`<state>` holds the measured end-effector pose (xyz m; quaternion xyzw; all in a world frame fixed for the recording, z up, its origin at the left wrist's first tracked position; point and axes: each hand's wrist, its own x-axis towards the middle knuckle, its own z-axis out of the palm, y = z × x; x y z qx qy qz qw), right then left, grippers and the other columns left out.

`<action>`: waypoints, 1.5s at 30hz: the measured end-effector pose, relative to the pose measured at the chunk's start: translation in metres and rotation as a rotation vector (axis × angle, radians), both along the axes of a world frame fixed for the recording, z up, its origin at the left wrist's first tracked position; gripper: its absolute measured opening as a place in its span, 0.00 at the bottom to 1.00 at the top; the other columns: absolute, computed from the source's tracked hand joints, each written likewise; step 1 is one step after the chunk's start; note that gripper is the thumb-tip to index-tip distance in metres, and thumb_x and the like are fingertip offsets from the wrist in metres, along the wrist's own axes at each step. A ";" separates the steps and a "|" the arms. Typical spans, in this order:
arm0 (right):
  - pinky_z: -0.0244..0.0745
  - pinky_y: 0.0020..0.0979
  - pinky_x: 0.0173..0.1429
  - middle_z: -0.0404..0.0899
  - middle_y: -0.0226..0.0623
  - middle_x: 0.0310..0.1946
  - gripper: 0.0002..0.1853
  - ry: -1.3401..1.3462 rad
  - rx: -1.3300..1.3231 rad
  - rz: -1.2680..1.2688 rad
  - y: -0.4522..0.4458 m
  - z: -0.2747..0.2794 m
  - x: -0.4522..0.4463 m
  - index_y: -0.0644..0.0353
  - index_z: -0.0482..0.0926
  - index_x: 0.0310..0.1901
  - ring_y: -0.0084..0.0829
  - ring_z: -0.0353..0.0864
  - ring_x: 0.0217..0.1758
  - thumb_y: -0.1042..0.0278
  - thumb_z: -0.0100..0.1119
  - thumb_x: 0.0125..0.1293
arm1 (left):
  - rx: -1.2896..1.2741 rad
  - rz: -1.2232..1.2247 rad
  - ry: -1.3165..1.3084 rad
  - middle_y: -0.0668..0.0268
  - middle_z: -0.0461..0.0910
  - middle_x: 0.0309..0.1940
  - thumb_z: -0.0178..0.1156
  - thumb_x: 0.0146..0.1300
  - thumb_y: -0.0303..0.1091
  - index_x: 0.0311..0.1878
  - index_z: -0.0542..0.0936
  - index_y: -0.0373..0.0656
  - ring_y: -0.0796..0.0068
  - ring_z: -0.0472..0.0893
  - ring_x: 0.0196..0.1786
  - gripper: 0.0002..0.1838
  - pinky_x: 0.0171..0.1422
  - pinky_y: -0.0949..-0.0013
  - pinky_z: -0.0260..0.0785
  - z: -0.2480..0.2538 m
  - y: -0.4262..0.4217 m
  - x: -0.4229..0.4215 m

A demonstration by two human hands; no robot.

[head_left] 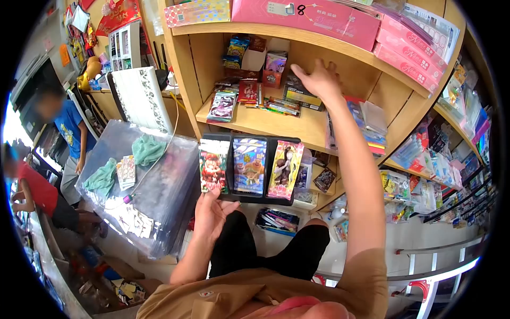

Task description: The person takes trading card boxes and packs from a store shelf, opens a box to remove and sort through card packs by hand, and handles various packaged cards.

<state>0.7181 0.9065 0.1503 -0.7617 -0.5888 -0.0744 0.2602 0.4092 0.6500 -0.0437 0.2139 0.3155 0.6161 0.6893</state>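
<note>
My left hand (212, 212) grips the near left edge of a black three-section tray (229, 192), its thumb over the rim. Three card packs stand in the tray: a red and green pack (213, 167) on the left, a blue pack (249, 166) in the middle and a yellow and pink pack (285, 169) on the right. Deep in the wooden shelf, my right hand (320, 81) has its fingers spread. A dark box with yellow trim (303, 95) lies just beside and below that hand; whether they touch is unclear.
Card packs (223, 103) and a small red box (272, 80) occupy the shelf (255, 122). Pink boxes (305, 21) line the shelf above. A plastic-covered stack (159, 207) stands at left. Two people (79, 127) are further left. A metal ladder (433, 271) is at lower right.
</note>
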 end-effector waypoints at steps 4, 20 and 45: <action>0.62 0.65 0.79 0.46 0.59 0.85 0.64 -0.036 -0.306 -0.161 0.052 -0.024 -0.023 0.47 0.54 0.85 0.65 0.57 0.83 0.10 0.54 0.56 | -0.006 0.035 0.006 0.58 0.87 0.52 0.59 0.75 0.39 0.61 0.77 0.40 0.60 0.90 0.45 0.18 0.52 0.55 0.87 -0.001 -0.033 -0.009; 0.59 0.53 0.83 0.57 0.62 0.81 0.72 0.017 -0.352 0.183 0.097 -0.015 0.030 0.67 0.54 0.82 0.58 0.51 0.86 0.24 0.72 0.42 | -0.064 0.073 -0.045 0.57 0.86 0.53 0.57 0.75 0.31 0.65 0.72 0.37 0.62 0.91 0.42 0.19 0.52 0.55 0.89 -0.024 -0.045 -0.039; 0.58 0.42 0.82 0.62 0.53 0.79 0.53 0.261 0.035 0.652 -0.217 0.069 0.077 0.62 0.69 0.74 0.46 0.62 0.82 0.39 0.73 0.48 | 0.057 -0.142 -0.018 0.59 0.84 0.49 0.61 0.76 0.38 0.62 0.74 0.33 0.69 0.86 0.42 0.20 0.60 0.58 0.84 0.052 0.070 0.045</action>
